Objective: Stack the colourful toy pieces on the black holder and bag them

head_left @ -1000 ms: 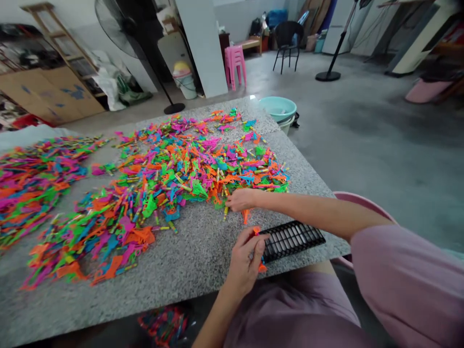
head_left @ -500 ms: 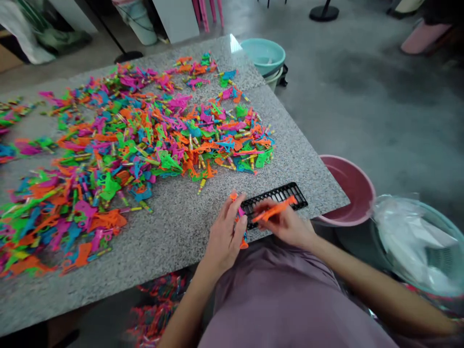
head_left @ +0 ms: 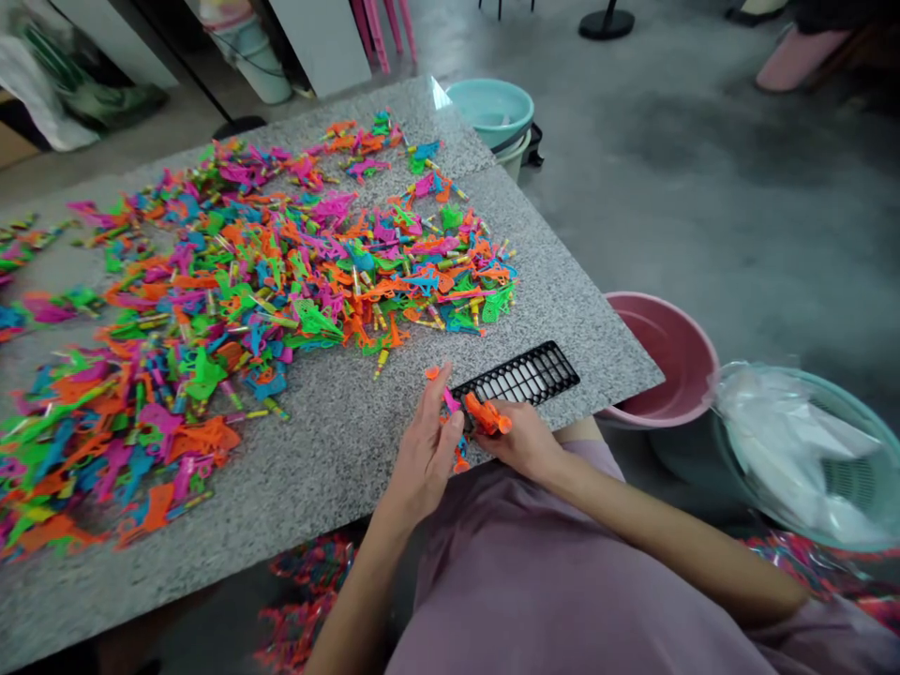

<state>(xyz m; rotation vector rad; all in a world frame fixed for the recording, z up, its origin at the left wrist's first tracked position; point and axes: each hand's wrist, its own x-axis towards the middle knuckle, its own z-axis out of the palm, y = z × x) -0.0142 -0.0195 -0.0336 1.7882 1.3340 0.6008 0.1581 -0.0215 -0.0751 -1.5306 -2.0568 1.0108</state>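
My left hand (head_left: 427,452) is at the left end of a black slotted plastic tray (head_left: 541,373), which lies slanted near the table's front edge. Its fingers and thumb close around a few small toy pieces in pink (head_left: 451,401), blue and orange, partly hidden by the hand. In my right hand (head_left: 524,441) is an orange plastic toy gun (head_left: 484,412), held over the tray's left part close to the left thumb. Beyond the hands spreads a large heap of toy guns (head_left: 323,319) in orange, green, pink and blue, some with small yellow-labelled tubes.
The speckled stone table (head_left: 337,441) ends in a corner at the right. Below that corner stand a pink tub (head_left: 693,328) and a pale green basket (head_left: 854,412) holding clear plastic bags. A light blue basin (head_left: 492,98) is beyond the far edge. Colourful packets (head_left: 299,628) lie under the table.
My right hand has moved left and turned, bringing the orange toy gun to the tray's left end beside my left hand. The view has shifted slightly; the left hand keeps its hold.
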